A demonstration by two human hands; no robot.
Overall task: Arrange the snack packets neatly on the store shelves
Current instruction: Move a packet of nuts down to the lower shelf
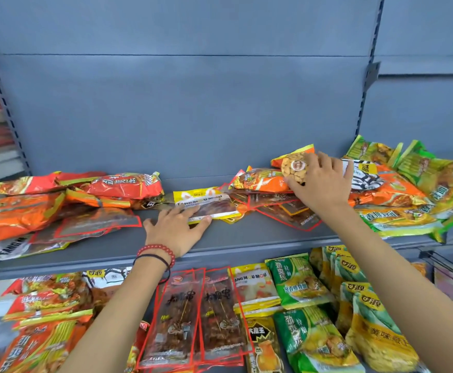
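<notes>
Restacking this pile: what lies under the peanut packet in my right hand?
An orange packet lies just below the peanut packet, on red-edged clear packets. The right hand hides whatever sits beneath its right end.

1 head-worn wide-angle view, facing forward and slightly down, close to the upper shelf (247,238)

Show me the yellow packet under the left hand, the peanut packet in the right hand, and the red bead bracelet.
yellow packet (208,201): head view, printed front.
peanut packet (295,165): head view, peanut picture.
red bead bracelet (156,247): head view, beads on wrist.
</notes>
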